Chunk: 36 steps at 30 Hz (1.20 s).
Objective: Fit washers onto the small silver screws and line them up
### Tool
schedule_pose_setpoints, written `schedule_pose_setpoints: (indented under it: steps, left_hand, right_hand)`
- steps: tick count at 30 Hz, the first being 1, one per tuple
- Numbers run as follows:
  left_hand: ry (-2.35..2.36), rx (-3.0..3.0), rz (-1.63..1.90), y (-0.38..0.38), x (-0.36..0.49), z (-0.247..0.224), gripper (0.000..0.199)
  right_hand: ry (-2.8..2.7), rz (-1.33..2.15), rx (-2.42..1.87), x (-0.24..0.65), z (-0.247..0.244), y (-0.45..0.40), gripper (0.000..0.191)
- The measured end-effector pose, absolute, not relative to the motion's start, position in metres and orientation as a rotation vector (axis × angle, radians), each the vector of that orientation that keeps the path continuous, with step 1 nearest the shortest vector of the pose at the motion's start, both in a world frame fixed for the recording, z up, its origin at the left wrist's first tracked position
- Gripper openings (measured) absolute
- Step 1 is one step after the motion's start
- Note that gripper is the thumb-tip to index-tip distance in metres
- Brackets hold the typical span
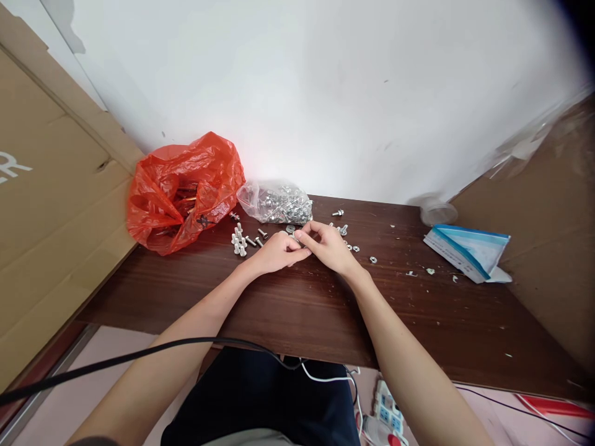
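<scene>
My left hand (277, 253) and my right hand (329, 249) meet over the middle of the table, fingers bent and pinched together. A small silvery metal piece shows between the fingertips, too small and covered to name. Just beyond the fingers lies a washer (290, 229). To the left of my left hand, several bolts stand on their heads in a cluster (238, 240), and a few loose bolts (251, 241) lie beside it. Near my right hand are several nuts (373, 260) and a bolt (344, 230); some parts there are hidden by the hand.
A clear bag of metal fasteners (283, 204) rests by the wall, next to a red plastic bag (186, 186). On the right lie a blue-and-white packet (469, 251) and a clear plastic cup (438, 212). Cardboard (56, 173) borders the left side; a black cable (139, 353) crosses in front.
</scene>
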<state>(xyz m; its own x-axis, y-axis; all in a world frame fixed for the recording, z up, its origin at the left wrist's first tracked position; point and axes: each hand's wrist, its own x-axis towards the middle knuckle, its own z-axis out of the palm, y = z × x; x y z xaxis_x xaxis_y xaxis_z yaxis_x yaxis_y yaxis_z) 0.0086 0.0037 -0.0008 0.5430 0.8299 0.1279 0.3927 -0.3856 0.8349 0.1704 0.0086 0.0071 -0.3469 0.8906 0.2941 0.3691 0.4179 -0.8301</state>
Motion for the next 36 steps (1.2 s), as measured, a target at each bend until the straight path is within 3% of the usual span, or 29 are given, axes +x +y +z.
schedule_pose_setpoints:
  steps: [10,22,36]
  left_hand:
    - [1.036,1.963,0.677,0.003,0.009,0.0,0.048]
    - [1.002,1.96,0.68,0.003,0.009,0.0,0.047]
    - [0.994,1.967,0.7,0.003,0.009,0.002,0.046]
  right_hand:
    - [-1.891,0.908,-1.043,0.172,0.006,0.01,0.026]
    - [-1.69,1.221,-0.86,0.172,0.001,0.013,0.015]
    - [-1.696,1.24,-0.725,0.169,0.013,0.005,0.004]
